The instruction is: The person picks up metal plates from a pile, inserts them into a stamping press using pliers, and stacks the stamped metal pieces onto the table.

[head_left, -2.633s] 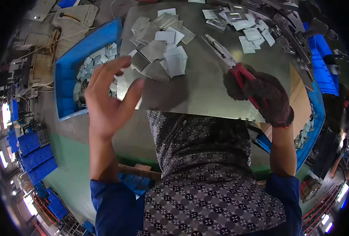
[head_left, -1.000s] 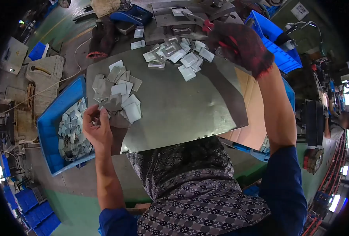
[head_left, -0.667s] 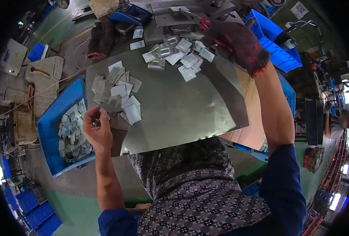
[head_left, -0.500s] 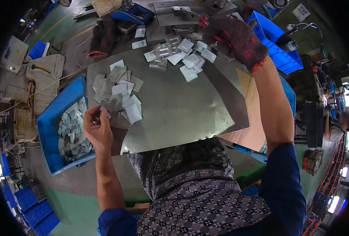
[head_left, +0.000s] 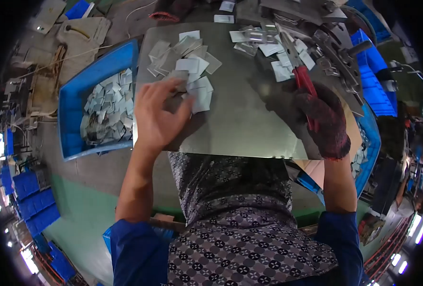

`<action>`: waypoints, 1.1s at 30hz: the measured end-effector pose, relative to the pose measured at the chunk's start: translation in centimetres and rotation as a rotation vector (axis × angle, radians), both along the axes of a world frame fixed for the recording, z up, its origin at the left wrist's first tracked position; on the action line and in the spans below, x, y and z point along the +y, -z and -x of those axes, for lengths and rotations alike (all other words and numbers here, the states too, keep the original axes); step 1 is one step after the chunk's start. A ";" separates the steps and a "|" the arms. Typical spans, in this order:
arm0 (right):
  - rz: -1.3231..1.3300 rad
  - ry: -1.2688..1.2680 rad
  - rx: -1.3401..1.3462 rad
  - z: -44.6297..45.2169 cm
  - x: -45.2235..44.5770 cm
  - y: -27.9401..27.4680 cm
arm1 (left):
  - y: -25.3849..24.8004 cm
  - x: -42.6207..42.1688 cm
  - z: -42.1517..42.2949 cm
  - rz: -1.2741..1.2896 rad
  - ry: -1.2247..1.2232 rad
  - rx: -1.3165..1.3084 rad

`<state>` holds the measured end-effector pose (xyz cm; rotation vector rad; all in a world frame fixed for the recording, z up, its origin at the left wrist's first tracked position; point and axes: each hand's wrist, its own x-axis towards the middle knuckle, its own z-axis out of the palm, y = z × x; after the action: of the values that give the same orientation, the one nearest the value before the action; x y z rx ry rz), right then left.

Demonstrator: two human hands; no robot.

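My bare left hand [head_left: 158, 113] reaches over a pile of flat, thin metal plates [head_left: 199, 64] at the left of the sheet-metal tabletop [head_left: 240, 124]. Its thumb and fingers are apart around the near plates, the fingertips touching or just over a grey one. In a dark knitted glove, my right hand [head_left: 322, 117] is closed around red-handled pliers [head_left: 305, 82]. Their long metal jaws point away from me, over a group of pressed plates with raised rectangles [head_left: 257, 37]. The jaw tips are hard to make out against these pieces.
A blue crate [head_left: 73, 102] full of small metal plates stands left of the tabletop. At the right are a metal fixture [head_left: 338, 50], a blue bin [head_left: 373, 81], cardboard [head_left: 314, 171] and another blue crate [head_left: 371, 162]. A dark glove [head_left: 166, 14] lies at the back.
My view has shifted, so the table sits higher. My left hand has moved from the pile's near edge onto the plates. My right hand has come back toward me from the fixture, holding the pliers.
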<state>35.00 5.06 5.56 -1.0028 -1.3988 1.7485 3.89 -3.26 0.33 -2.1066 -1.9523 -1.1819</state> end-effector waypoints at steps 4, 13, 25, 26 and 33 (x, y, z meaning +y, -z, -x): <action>0.216 -0.086 0.023 1.0 -1.0 0.7 | -1.1 0.1 -2.1 0.139 0.084 0.194; 0.224 -0.224 0.016 0.5 -1.9 0.7 | -0.3 -0.2 -2.5 0.244 0.014 -0.082; -0.013 -0.525 -0.149 0.6 -4.1 -0.6 | -1.3 1.3 0.1 0.549 0.261 -1.509; -0.054 -0.543 -0.183 0.5 -4.1 -0.9 | -1.2 1.4 0.4 0.551 0.277 -1.506; -0.116 -0.490 -0.165 -0.5 -4.2 -0.1 | -1.6 2.3 0.2 0.563 0.311 -1.456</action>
<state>35.46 0.89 5.65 -0.7995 -1.9549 1.9257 3.72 -0.98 1.88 -1.8238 -2.5955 -3.1721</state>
